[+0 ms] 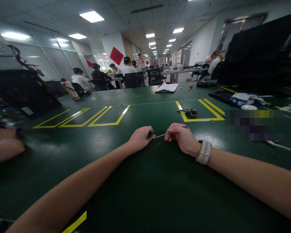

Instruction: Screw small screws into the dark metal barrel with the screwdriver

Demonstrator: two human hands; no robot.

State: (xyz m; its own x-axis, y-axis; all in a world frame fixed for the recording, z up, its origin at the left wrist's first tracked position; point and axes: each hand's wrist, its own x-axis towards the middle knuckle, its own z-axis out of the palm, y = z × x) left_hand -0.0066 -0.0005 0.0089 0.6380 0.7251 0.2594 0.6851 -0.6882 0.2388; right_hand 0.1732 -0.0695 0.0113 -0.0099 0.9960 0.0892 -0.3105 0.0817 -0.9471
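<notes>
My left hand (140,139) is closed around a small round metal part (149,135) with a dark hollow end facing me. My right hand (181,137), with a light watch strap at the wrist, is closed on a thin screwdriver (161,135). Its slim shaft points left and its tip is at the left hand's fingers; whether it touches the metal part I cannot tell. On the table just below the shaft lies a tiny ring (159,144). Farther off, a metal fitting with a protruding rod (191,112) rests in a yellow-taped box.
A small nut-like piece (212,122) lies at the taped box's front edge. A clipboard with paper (167,87) and a red marker (190,86) are farther back. Gloves (247,98) and a cable (285,147) are on the right. Another person's arm (5,145) rests at far left.
</notes>
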